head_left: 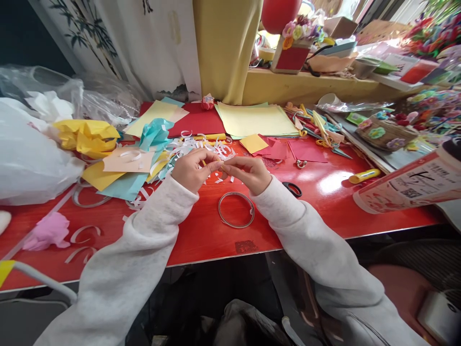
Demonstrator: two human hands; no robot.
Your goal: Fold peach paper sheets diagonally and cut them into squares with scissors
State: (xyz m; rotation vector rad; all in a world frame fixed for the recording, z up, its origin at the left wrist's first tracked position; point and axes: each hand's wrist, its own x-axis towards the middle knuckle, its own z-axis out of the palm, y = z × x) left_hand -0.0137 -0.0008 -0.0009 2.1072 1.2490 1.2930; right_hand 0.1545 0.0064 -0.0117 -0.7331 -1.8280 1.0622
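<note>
Above the middle of the red table, my left hand [194, 169] and my right hand [251, 174] meet at the fingertips. Both are closed in a pinch. A sliver of yellow shows at the left fingers, but what they hold between them is too small and covered to name. Just below the hands, a thin wire ring [220, 217] lies flat on the table. Curled white paper strips [187, 144] are heaped behind my left hand. Close to my right wrist, black scissor handles [292, 190] stick out from under the sleeve.
Coloured paper sheets [257, 119] lie at the back, with a yellow paper square [254, 143] nearer. Scissors and tools [320, 127] are piled at the back right. A large cup [410, 185] leans at the right. Plastic bags [32, 149] and crumpled yellow paper [86, 137] fill the left.
</note>
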